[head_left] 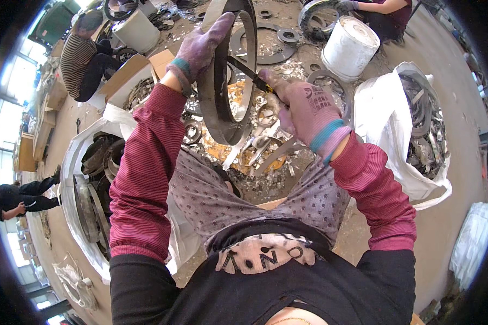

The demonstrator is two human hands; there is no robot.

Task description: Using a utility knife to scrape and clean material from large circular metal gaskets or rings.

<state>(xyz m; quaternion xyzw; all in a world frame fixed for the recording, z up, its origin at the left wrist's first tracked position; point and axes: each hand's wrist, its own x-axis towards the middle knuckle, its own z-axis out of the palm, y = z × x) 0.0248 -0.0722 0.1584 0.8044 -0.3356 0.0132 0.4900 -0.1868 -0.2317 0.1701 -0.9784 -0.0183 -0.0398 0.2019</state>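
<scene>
My gloved left hand point(201, 50) grips the upper left rim of a large grey ring point(216, 111), a wide band with a dull surface, held upright in front of me. In my gloved right hand point(312, 105) is a knife point(261, 82) with a black and yellow handle. Its dark, narrow blade points left into the ring's opening, close to the inner wall; whether it touches is unclear. Beneath the ring, metal strips, small rings and pale flakes point(271, 143) lie scattered on the ground between my knees.
A white sack point(73, 162) of bent bands stands at my left, another sack point(377, 116) of rings at my right. Ahead are a white bucket point(351, 47), a flat ring point(276, 53) and a cardboard box point(127, 78). Co-workers sit ahead left point(81, 57) and ahead right point(382, 16).
</scene>
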